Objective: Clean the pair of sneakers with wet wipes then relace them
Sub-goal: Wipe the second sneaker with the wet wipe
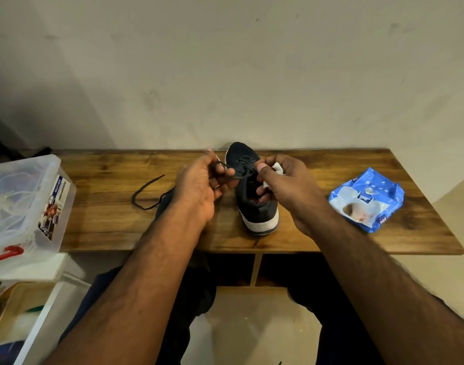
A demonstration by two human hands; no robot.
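A dark navy sneaker [254, 196] with a white sole stands on the wooden table [107, 219], toe toward the wall. Its dark lace [242, 175] runs taut between my hands above the tongue. My left hand [201, 185] pinches one end of that lace. My right hand [280, 185] pinches the lace with thumb and forefinger and also holds a crumpled white wet wipe [277, 171]. A second dark sneaker [163, 204] is mostly hidden behind my left hand and forearm. A loose dark lace [146, 196] lies on the table to its left.
A blue pack of wet wipes [367, 200] lies on the table's right side. A clear plastic box [22, 204] with a red handle stands at the left edge. The wall rises directly behind the table. My legs are under the front edge.
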